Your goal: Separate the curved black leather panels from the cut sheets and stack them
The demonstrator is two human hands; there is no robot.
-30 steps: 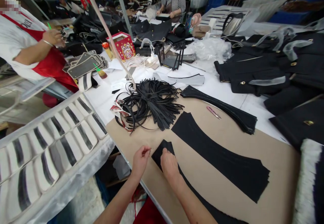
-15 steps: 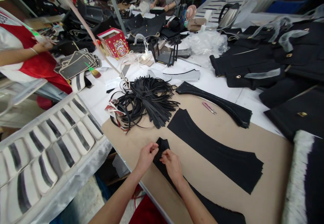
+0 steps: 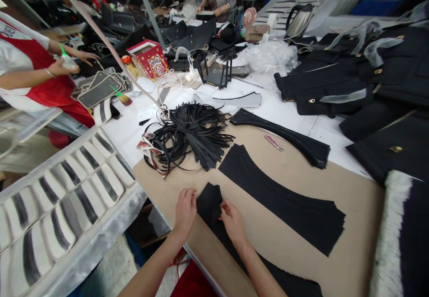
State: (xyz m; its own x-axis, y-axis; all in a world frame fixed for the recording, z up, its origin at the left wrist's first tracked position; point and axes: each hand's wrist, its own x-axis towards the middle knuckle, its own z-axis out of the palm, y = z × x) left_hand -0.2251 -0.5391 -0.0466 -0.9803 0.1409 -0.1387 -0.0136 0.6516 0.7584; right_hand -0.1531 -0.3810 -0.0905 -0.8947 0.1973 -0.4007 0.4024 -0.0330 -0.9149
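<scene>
A long curved black piece of material (image 3: 209,203) lies along the near edge of a brown cardboard sheet (image 3: 295,171). My left hand (image 3: 185,212) rests at the piece's left end with fingers curled on its edge. My right hand (image 3: 231,220) pinches the same piece a little to the right. A second, wider stack of black curved pieces (image 3: 281,198) lies just beyond my hands. A bundle of thin black strips (image 3: 191,133) sits farther back on the left.
Pink snips (image 3: 274,142) lie near a third stack of black pieces (image 3: 284,136). Black bags (image 3: 338,82) fill the right side. A rack of striped pieces (image 3: 67,198) stands at the left. A person in a red apron (image 3: 36,73) works at the far left.
My left hand has come in from beside the black piece to its end and now sits on the edge. My right hand shifted slightly right along the piece. The view tilted a little.
</scene>
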